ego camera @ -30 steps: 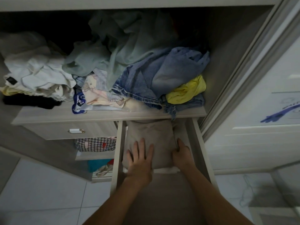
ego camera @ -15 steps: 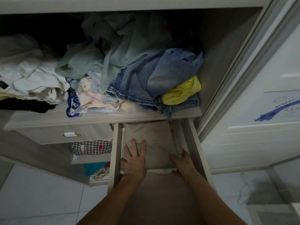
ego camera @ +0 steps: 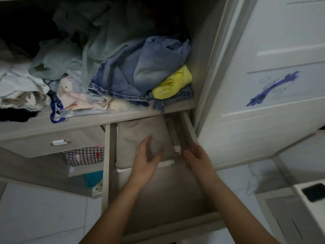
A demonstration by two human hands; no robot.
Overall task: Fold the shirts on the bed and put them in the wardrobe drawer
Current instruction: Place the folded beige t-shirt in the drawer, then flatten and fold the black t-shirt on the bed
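The folded beige cotton shirt [ego camera: 140, 136] lies at the back of the open pale wooden wardrobe drawer [ego camera: 109, 155]. The left hand [ego camera: 146, 162] and right hand [ego camera: 197, 159], fingers relaxed, grip nothing. Placing looks finished; next likely calls for withdrawing both hands.

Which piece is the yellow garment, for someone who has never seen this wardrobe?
Find the open wardrobe shelf above the pulled-out drawer. At its right end lies a heap of blue denim. The yellow garment is bunched against that heap, the only bright yellow cloth there.
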